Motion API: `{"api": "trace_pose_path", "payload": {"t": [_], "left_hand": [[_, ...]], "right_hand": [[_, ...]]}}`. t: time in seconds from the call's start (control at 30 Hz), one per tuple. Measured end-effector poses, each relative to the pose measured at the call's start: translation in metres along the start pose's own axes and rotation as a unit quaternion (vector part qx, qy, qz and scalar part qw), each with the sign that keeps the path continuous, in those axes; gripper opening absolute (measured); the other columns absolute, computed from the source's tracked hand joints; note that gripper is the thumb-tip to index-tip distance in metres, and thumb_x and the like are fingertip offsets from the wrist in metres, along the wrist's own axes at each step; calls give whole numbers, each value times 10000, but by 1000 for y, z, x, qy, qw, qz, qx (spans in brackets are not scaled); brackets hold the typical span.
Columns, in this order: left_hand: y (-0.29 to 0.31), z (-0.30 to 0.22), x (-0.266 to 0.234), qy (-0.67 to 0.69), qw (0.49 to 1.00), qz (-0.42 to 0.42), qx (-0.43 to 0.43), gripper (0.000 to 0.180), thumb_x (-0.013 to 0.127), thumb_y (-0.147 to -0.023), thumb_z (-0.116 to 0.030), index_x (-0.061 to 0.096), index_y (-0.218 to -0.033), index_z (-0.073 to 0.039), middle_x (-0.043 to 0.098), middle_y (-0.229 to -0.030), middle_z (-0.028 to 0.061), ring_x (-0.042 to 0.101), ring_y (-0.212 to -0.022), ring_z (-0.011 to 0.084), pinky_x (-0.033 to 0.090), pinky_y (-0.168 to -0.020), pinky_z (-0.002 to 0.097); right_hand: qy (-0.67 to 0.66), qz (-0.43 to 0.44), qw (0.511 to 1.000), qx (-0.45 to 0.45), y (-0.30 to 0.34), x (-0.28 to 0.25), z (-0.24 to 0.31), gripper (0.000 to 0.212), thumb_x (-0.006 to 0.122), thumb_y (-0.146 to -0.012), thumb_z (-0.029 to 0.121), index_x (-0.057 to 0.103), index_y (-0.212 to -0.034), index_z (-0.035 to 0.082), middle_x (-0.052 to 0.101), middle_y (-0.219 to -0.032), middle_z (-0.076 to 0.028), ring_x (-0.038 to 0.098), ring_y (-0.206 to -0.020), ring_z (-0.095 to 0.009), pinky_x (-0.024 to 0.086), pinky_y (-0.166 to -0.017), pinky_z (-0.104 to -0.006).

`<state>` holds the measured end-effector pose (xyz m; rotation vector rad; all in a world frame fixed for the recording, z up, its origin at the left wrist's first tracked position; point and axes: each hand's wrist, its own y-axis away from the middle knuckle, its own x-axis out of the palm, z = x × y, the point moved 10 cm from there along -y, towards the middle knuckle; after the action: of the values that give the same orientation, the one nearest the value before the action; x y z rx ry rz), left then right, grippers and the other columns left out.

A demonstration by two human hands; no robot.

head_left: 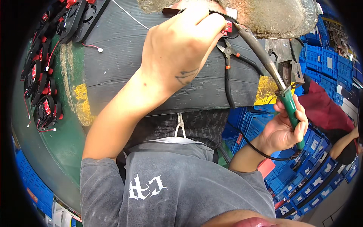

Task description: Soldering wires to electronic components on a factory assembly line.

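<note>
My left hand (181,45) reaches to the far edge of the black work mat (117,56), its fingers closed on a black fan frame (171,11) with a red circuit board (228,28); the grip itself is partly hidden behind the knuckles. In my right hand (283,130) is a soldering iron (290,109) by its green handle, its metal shaft slanting up to the left. The tip is at the red board; whether it touches I cannot tell. Just below the frame lie cutting pliers (228,53) with black handles and orange bands.
Several black fan units (45,108) with red boards and thin wires line the green surface at left. More black frames (89,19) sit at the mat's upper left. A metal stand (286,72) is at right. Blue crates (319,58) and a person in dark red (323,102) are beyond.
</note>
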<state>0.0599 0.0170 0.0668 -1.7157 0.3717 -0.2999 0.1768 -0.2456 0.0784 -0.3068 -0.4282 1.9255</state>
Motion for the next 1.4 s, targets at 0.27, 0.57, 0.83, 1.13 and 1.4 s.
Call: {"api": "trace_pose_path", "payload": {"t": [0.27,0.57,0.83,1.13,1.4], "left_hand": [[0,-2,1,-8,1000,20,-3,167,706,-819,-42,648,-974,-68,656,-1017,72,658,-796,258,532,-650,322],[-3,-3,4,-45,998,42,-3,159,704,-821,-39,651,-969,-65,653,-1008,66,657,-856,249,530,-694,319],[-1,-2,2,-21,999,38,-11,143,699,-834,-56,659,-970,-67,656,-1005,70,661,-814,247,536,-669,322],[0,-2,4,-33,999,33,-4,153,692,-841,-57,674,-993,-62,662,-1009,77,661,-811,256,540,-672,320],[0,-1,5,-37,998,45,-20,136,691,-839,-57,669,-973,-55,660,-997,78,661,-814,250,537,-675,314]], "right_hand": [[-4,2,1000,-2,3,-1,7,383,425,-986,304,655,-1010,-1,650,-1161,-276,726,-789,-376,636,-670,-403],[2,-4,1000,4,4,5,3,373,422,-984,294,650,-991,-1,655,-1145,-272,715,-733,-359,610,-627,-393],[24,-51,998,4,6,-2,1,372,462,-947,314,615,-945,-25,634,-1061,-281,698,-656,-389,621,-527,-396],[27,-57,998,3,7,-4,0,372,455,-950,314,610,-948,-24,633,-1062,-281,695,-649,-388,618,-524,-392],[30,-60,998,8,7,-5,-1,377,451,-950,316,609,-952,-26,632,-1066,-284,697,-658,-388,620,-528,-395]]}}
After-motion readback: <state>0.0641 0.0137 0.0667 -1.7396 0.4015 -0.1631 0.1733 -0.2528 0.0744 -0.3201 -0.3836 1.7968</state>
